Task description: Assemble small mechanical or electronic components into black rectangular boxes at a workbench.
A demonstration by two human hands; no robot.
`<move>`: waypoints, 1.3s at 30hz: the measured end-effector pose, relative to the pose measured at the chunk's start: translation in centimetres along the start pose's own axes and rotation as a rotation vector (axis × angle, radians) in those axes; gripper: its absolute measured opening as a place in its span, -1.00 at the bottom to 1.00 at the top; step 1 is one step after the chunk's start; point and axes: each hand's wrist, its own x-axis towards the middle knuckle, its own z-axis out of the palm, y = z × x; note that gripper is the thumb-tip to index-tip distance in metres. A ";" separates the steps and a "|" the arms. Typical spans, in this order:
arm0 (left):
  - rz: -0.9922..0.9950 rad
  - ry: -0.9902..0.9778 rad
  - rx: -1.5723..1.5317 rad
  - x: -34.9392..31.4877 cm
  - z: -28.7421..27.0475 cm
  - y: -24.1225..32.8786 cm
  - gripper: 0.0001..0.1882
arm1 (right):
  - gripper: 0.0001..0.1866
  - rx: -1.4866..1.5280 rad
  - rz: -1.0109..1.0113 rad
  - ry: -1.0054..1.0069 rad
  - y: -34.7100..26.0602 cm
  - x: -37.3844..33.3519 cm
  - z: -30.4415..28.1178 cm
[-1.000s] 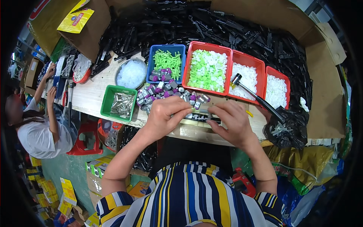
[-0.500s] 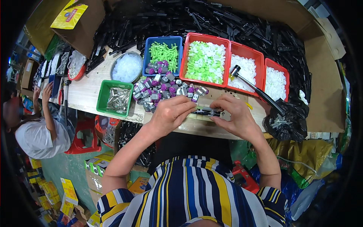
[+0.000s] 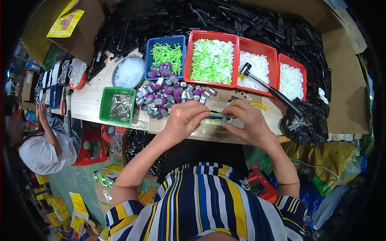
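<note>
Over the wooden surface (image 3: 90,105), left hand (image 3: 183,120) and right hand (image 3: 245,124) closed around a small dark part (image 3: 219,117), beside grey-and-purple pieces (image 3: 169,94).

Slim dark part held between two hands at the tabletop's near edge

A narrow black-and-grey strip part (image 3: 219,116) lies roughly level, running left to right, just above the pale wooden tabletop (image 3: 92,104) near its front edge. The left hand (image 3: 185,118) pinches its left end with curled fingers; the right hand (image 3: 246,122) grips its right end, thumb under and fingers over, so only the short middle stretch shows between them. That visible stretch looks dark with a lighter grey band along it; finer detail is too small to tell. The part sits just in front of a heap of small grey and purple pieces (image 3: 169,94), close to it but apart.
</note>
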 end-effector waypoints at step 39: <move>0.468 -0.005 0.542 -2.9 2.7 -2.7 -0.64 | -0.71 -0.150 0.016 -0.049 2.1 -0.7 1.0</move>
